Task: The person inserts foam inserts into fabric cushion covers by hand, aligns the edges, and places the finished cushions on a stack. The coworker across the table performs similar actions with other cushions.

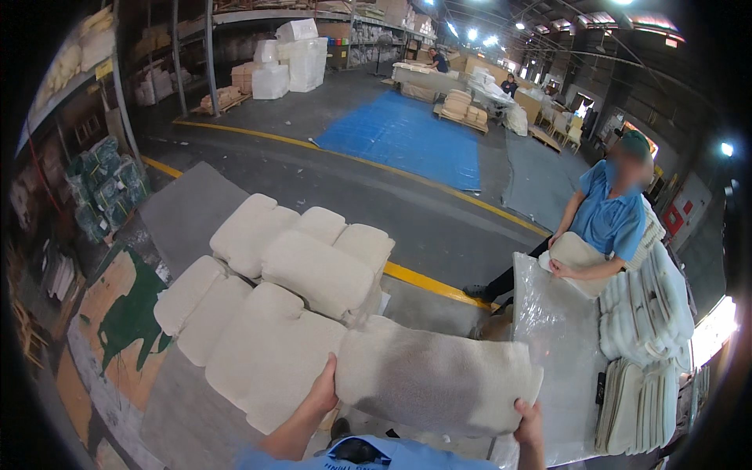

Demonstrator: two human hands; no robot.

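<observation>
A cream foam cushion pad (427, 376) stretches between my two hands, with a broad shadow across its middle. At its left edge my left hand (323, 385) is closed, the thumb up against the pad. My right hand (529, 421) grips the lower right corner, thumb on top. Just left of the held pad lies a stack of similar cream pads (266, 352), close to my left hand. Behind it, more pads (317, 270) are piled up. The fingers under the held pad are hidden.
A plastic-covered table (548, 345) stands to my right, with stacked pads (646, 313) along its far side. Across it a co-worker in a blue shirt (611, 211) handles another pad (578, 254). Beyond are a yellow floor line (431, 283), a blue sheet (403, 137) and shelving posts (210, 59).
</observation>
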